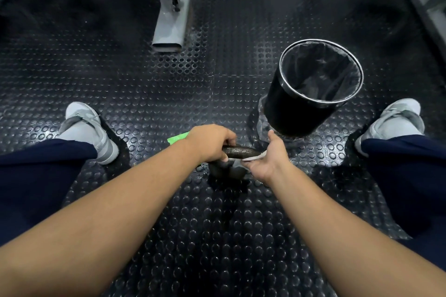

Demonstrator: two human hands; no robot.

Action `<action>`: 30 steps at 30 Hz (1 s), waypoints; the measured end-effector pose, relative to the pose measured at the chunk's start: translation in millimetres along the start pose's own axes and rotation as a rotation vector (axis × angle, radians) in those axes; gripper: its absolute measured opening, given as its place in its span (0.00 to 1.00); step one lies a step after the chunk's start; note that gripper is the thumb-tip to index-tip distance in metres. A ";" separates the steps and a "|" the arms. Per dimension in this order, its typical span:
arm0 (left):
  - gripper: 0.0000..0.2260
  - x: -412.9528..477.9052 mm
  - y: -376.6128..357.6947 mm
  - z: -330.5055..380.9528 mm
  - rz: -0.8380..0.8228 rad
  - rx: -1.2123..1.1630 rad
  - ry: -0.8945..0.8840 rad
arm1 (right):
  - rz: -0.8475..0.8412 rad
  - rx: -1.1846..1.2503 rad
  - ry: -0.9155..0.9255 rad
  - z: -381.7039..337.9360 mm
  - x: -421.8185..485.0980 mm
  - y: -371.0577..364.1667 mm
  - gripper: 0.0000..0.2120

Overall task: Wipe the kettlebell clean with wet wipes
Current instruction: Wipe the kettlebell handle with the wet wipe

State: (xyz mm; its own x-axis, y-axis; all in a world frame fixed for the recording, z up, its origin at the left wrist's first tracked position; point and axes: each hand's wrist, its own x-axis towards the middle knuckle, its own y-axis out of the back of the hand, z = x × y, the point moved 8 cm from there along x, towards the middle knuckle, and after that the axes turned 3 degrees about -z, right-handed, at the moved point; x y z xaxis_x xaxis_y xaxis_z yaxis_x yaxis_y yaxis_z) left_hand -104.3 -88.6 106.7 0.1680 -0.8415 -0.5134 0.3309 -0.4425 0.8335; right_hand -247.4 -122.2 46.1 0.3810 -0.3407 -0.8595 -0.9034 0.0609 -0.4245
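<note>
Kettlebell (237, 152) sits low on the studded rubber floor (156, 84) between the person's feet, dark against dark and half hidden by the hands over it. The left hand (210, 142) is curled tight round the handle from above. The right hand (268, 157) meets the handle's other end with its fingers stretched out and a white wipe (253, 157) lying across them against the metal, thumb lifted well apart.

Just behind the left hand a bright green packet (178, 138) pokes out, mostly covered by the knuckles. Beyond the right hand stands a black waste bin (284, 108) with a dark liner and a shiny rim, near the kettlebell but not touching it. Grey trainers flank the scene, the left shoe (84, 125) and the right shoe (395, 120), under navy trouser legs. Farther back, a grey machine leg (172, 21) rests on the floor.
</note>
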 end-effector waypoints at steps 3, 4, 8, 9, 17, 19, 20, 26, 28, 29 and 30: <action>0.18 -6.8 -3.2 -2.5 0.059 -0.023 -0.001 | 0.049 -0.024 0.048 4.3 0.7 10.6 0.27; 0.18 -10.4 -5.6 -2.7 0.068 -0.029 0.000 | 0.067 -0.040 0.066 6.6 0.0 16.6 0.26; 0.19 -36.0 -4.4 9.9 0.288 0.020 -0.033 | 0.099 -0.136 0.069 17.3 -3.3 40.3 0.18; 0.16 -42.9 -5.3 16.5 0.359 -0.003 -0.035 | 0.112 -0.163 0.065 19.3 -2.2 46.3 0.17; 0.07 -27.7 -113.9 43.3 0.076 -1.266 0.470 | 0.174 -0.435 0.148 20.8 10.9 65.0 0.06; 0.07 -21.1 -118.7 52.4 0.122 -1.379 0.502 | 0.197 -0.576 0.175 20.5 14.3 70.6 0.04; 0.07 -18.0 -119.7 57.8 0.142 -1.420 0.503 | 0.183 -0.624 0.172 21.7 14.7 71.6 0.04; 0.04 -11.3 -130.8 73.9 0.212 -1.600 0.516 | 0.112 -0.882 0.235 2.3 16.6 67.2 0.07; 0.07 -13.1 -129.5 75.5 0.233 -1.582 0.480 | 0.185 -1.098 0.350 -21.6 16.0 68.1 0.03; 0.08 -12.9 -129.1 75.8 0.212 -1.569 0.467 | 0.213 -1.155 0.395 -31.4 15.0 68.1 0.01; 0.09 -10.2 -132.0 73.7 0.168 -1.527 0.462 | 0.214 -1.167 0.444 -39.8 10.6 63.8 0.03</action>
State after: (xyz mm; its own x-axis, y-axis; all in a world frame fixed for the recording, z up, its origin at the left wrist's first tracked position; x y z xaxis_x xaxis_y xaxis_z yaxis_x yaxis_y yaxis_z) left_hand -218.2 -44.4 17.0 0.4558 -0.5597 -0.6921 0.8064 0.5889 0.0548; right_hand -308.9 -159.4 21.2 0.3120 -0.7245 -0.6146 -0.6605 -0.6304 0.4078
